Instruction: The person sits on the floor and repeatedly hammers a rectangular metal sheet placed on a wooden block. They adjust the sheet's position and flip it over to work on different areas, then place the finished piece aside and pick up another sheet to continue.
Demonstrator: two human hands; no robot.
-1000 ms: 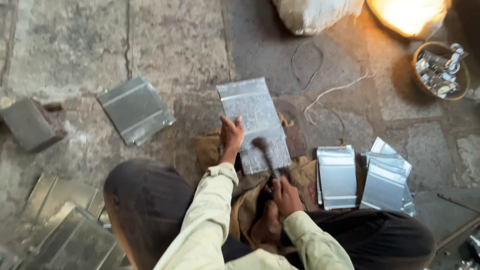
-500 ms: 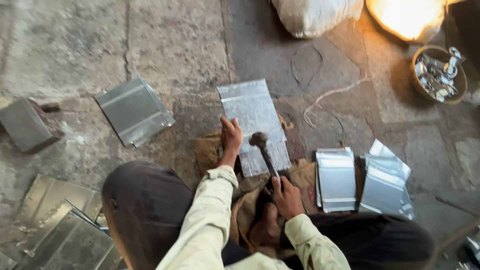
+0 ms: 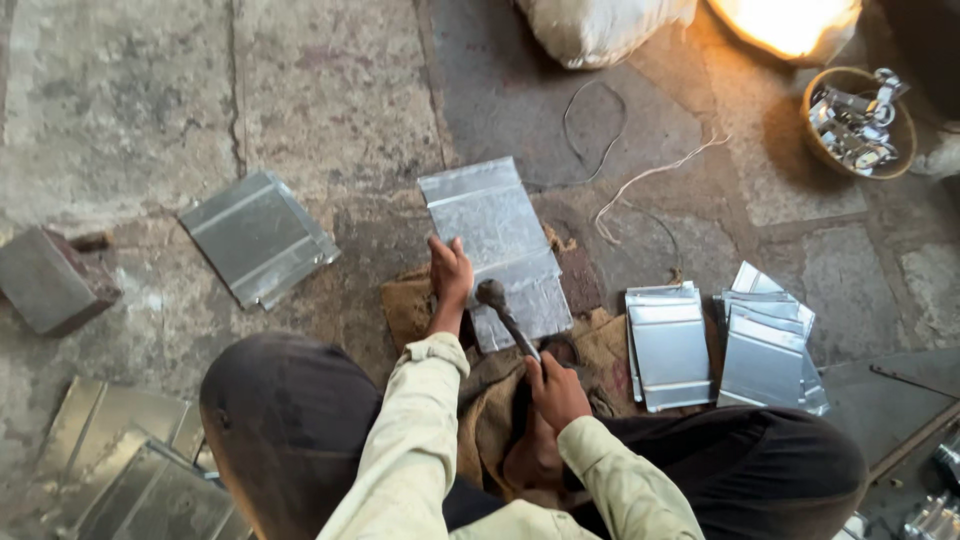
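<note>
— On the stone floor, middle of the scene, what lies under the hands?

— One flat metal sheet (image 3: 497,250), silvery, with folded edges, its near end resting on a piece of brown sacking (image 3: 500,400). The left hand (image 3: 449,272) presses flat on the sheet's left edge, fingers spread, gripping nothing. The right hand (image 3: 556,388) is closed around the handle of a hammer (image 3: 505,315), and the hammer's dark head sits on the sheet's near part, just beside the left hand.

— And around that?

— Right of the sheet, near the person's knee, lie two stacks of similar sheets (image 3: 722,345), side by side. Left, well apart, another single sheet (image 3: 258,237) lies at an angle, and further left a dark block (image 3: 45,280). At the near left corner more sheets (image 3: 120,475) are piled. Far right stands a round bowl (image 3: 815,140) holding small shiny metal parts. A thin cord (image 3: 640,180) trails across the floor beyond the sheet, below a pale sack (image 3: 600,25).
</note>
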